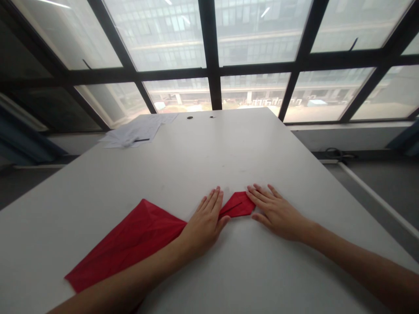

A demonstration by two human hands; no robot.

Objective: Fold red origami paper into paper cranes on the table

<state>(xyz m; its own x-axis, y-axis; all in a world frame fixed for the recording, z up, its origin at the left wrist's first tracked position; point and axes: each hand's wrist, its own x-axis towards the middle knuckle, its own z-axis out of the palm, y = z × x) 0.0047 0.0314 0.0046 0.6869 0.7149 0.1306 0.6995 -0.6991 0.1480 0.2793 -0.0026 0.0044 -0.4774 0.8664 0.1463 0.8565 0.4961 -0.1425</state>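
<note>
A red cloth (131,237) lies across the near part of the white table, spread wide on the left and narrowing toward the right. Its right end is folded into a small flat shape with angled corners and a dark slit along the middle. My left hand (206,218) rests flat over the narrow part, fingers stretched out and close together, hiding the cloth beneath it. On the folded end's right edge lie the fingertips of my right hand (273,209), with the fingers extended and slightly apart. My left forearm covers part of the wide section.
Loose white papers (137,131) with a dark pen-like stick lie at the table's far left. A round cable hole (190,117) sits near the far edge of the white table (222,152). Dark-framed windows stand beyond, and a black cable (340,153) lies off to the right.
</note>
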